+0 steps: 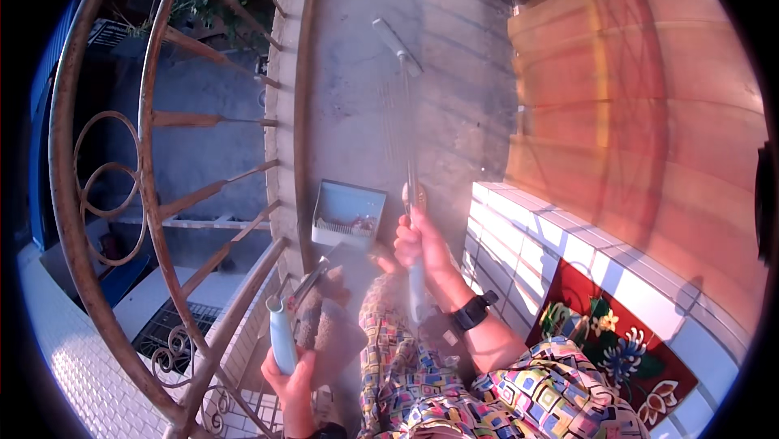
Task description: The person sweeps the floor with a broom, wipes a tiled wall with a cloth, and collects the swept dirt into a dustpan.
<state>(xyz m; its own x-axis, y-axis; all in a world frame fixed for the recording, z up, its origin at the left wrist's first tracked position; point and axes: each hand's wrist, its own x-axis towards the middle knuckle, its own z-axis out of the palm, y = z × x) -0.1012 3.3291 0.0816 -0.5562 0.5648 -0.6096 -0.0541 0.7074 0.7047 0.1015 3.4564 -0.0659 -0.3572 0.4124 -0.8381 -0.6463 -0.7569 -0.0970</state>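
My right hand (416,239) is closed around the metal pole of a long-handled broom (406,104), just above its pale blue grip. The broom's narrow pale head (397,46) lies at a slant on the concrete floor, well ahead of me. Lower left, my left hand (291,376) grips the pale blue handle (280,332) of a long-handled dustpan. A metal rod runs from that handle toward the pan. The blue and white dustpan (349,198) sits on the floor by the low kerb, with comb-like teeth and some loose debris inside.
A rusty metal railing (146,135) curves along the left, above a lower yard. On the right stand a white tiled wall (517,220) with a red floral tile panel (608,341) and a large orange-red surface (566,86). Dark specks dot the concrete floor (353,74). My shoe (414,194) shows near the dustpan.
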